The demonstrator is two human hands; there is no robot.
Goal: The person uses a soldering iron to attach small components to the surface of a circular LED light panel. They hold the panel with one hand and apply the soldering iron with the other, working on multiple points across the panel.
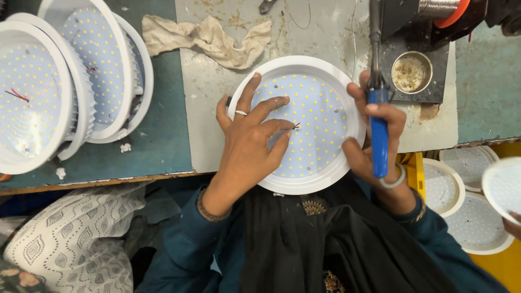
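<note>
Left hand (251, 142) spread flat on round LED panel (320, 116), fingertips at red wires (296, 126). Right hand (377, 135) gripping blue-handled soldering iron (378, 108). Risk: hot tip near fingers, burn likely; panel may slip on desk (206, 81).

Dark teal sleeves, black scarf down the front; silver ring on left hand (247, 138), pale bangle at right hand (374, 135).
</note>
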